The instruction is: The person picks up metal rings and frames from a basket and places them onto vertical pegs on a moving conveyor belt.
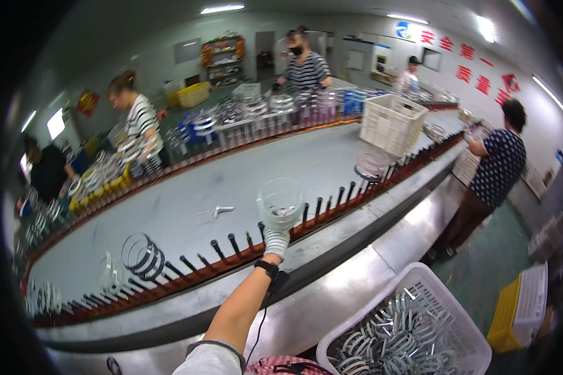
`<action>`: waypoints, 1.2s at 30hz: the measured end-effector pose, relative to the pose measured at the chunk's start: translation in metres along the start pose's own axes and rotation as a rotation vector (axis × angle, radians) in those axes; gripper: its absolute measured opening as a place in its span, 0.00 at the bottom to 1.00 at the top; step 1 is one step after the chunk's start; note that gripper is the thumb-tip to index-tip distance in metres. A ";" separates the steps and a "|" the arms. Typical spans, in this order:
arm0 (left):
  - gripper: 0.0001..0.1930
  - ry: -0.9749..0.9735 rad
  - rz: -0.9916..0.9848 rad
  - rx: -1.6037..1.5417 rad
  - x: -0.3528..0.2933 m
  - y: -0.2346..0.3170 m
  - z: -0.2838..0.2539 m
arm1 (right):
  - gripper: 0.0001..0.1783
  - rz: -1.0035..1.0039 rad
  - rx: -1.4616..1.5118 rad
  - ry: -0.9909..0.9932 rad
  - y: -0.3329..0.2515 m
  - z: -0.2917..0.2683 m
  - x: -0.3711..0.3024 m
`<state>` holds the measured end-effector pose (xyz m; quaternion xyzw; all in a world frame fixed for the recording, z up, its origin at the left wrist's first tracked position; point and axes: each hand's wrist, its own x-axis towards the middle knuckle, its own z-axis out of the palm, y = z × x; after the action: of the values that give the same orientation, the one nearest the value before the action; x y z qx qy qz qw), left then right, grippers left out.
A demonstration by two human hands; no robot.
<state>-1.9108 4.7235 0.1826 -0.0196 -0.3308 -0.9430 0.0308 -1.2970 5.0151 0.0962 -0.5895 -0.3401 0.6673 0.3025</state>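
My left hand, in a grey-and-white striped glove with a black band at the wrist, reaches over the near edge of a grey conveyor. Its fingers are closed round the bottom of a clear, round, cup-like bundle of rings, partly hidden behind it. Small whitish pieces show through the clear wall. Black-tipped pegs line the conveyor edge on both sides of the hand. Past the hand, a few small white pieces lie loose on the grey surface. My right hand is out of view.
A white basket of curved silvery pieces stands near me at right. Dark rings and clear rings hang on pegs. A cream crate sits on the conveyor. Several people work around it, one standing at right.
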 end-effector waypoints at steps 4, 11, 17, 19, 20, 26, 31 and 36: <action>0.17 -0.046 0.255 0.439 0.024 -0.017 -0.015 | 0.23 -0.003 0.011 -0.069 -0.014 0.037 0.025; 0.16 -0.075 0.463 2.336 0.020 -0.020 0.034 | 0.24 -0.158 -0.127 -0.046 -0.078 0.086 0.075; 0.15 0.096 0.360 2.179 0.032 0.002 0.047 | 0.23 -0.173 -0.285 -0.154 -0.119 0.124 0.102; 0.14 0.026 0.610 2.108 0.022 -0.001 0.055 | 0.24 -0.408 -0.536 -0.228 -0.128 0.116 0.126; 0.13 -0.059 0.774 2.389 0.026 0.029 0.012 | 0.25 -0.256 -0.398 -0.295 -0.132 0.138 0.111; 0.17 0.207 0.265 2.077 -0.004 0.005 0.066 | 0.24 -0.206 -0.422 -0.288 -0.202 0.193 0.093; 0.39 -0.121 0.110 1.621 -0.120 -0.063 0.132 | 0.14 -0.218 -0.509 -0.736 -0.248 0.251 0.078; 0.33 -1.040 0.007 1.705 -0.188 -0.098 0.197 | 0.21 -0.258 -0.604 -1.098 -0.238 0.300 0.062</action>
<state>-1.7273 4.9309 0.2644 -0.4022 -0.8694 -0.2645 -0.1113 -1.6020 5.1755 0.2751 -0.1751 -0.6869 0.7051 -0.0172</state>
